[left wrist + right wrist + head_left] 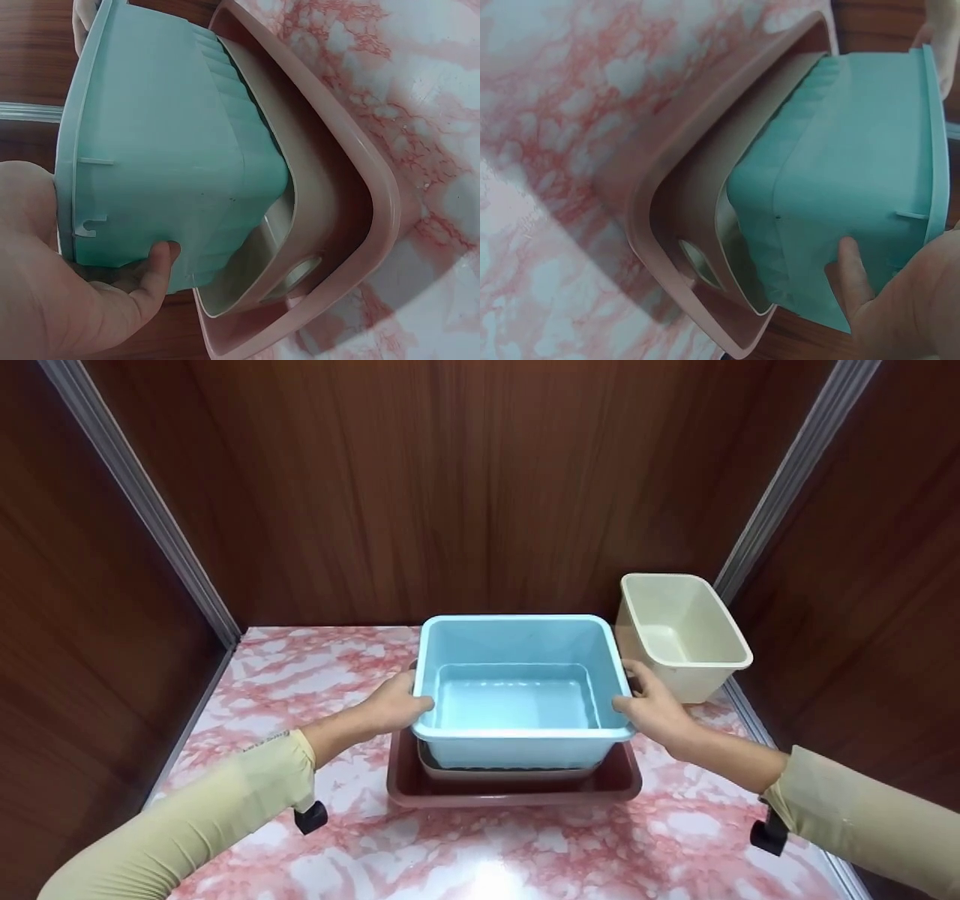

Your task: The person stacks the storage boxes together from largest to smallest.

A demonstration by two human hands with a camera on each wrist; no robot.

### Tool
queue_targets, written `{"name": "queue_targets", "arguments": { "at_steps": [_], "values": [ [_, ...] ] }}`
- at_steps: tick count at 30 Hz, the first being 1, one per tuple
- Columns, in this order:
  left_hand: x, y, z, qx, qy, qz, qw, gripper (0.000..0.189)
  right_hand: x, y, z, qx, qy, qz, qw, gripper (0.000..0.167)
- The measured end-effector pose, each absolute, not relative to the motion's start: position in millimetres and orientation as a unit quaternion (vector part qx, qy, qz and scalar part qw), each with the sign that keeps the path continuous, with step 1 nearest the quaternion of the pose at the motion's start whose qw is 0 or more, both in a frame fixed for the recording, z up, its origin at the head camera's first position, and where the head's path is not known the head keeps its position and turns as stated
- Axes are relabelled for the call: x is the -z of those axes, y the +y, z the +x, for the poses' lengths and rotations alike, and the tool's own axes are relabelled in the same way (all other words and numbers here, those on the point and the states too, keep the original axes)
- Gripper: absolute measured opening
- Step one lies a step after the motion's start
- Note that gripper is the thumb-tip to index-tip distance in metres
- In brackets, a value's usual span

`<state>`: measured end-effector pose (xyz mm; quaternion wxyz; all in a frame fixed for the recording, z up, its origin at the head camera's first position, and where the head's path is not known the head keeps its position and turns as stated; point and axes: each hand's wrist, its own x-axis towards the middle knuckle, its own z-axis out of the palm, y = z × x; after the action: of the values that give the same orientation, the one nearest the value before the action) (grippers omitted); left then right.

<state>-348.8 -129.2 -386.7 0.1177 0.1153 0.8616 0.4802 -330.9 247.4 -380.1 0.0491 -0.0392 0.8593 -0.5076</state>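
Observation:
Both hands grip a light blue plastic bin by its short sides. My left hand has its thumb over the left rim, and in the left wrist view its fingers curl under against the outer wall. Opposite it, my right hand holds the right rim the same way, a finger lying along the wall. The blue bin's lower part sits inside the mouth of a beige bin with an oval side hole. That one rests within a larger pink-brown bin on the tabletop.
A cream bin stands upright at the back right, close beside my right hand. Pink-and-white marbled tabletop lies beneath. Dark wood panels with grey metal corner strips enclose the back and sides.

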Motion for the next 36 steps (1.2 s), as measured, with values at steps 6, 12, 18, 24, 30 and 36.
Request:
{"name": "queue_targets", "arguments": {
  "at_steps": [6,12,18,24,30,36],
  "values": [
    [389,-130,-350,-0.484,0.859,0.117,0.119,0.047,380,248,-333,0.502,0.862,-0.039,0.054,0.067],
    [394,-130,-354,-0.481,0.860,0.118,0.123,0.047,382,248,-338,0.499,0.864,-0.041,0.055,0.068],
    [397,-130,-355,-0.472,0.864,0.113,0.134,0.049,387,248,-339,0.507,0.860,-0.039,0.049,0.069],
    [401,-130,-355,-0.468,0.867,0.105,0.134,0.050,390,247,-339,0.508,0.859,-0.036,0.048,0.070],
    [405,-131,-355,-0.465,0.867,0.110,0.138,0.049,394,247,-340,0.502,0.863,-0.035,0.049,0.071],
    [408,-133,-355,-0.459,0.869,0.120,0.141,0.051,395,246,-341,0.499,0.865,-0.033,0.054,0.072]
  ]
}}
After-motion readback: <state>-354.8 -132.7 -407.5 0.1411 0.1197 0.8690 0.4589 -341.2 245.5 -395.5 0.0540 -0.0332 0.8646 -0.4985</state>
